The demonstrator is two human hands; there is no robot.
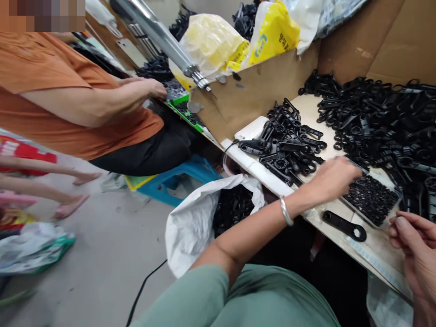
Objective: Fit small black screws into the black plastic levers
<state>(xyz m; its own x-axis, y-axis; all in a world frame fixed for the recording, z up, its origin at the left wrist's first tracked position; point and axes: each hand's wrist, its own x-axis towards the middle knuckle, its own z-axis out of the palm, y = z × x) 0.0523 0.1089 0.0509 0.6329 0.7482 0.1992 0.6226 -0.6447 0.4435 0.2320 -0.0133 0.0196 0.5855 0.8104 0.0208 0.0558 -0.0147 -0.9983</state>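
On the table (309, 110), one separate handle (341, 224) lies before the tray (359, 213)

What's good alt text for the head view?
A bare left hand is over one end of a tray of tiny black parts, while the right hand is pinched beside it. A long black piece lies on the table nearby, with heaps of black pieces beyond and a seated co-worker in orange at left.
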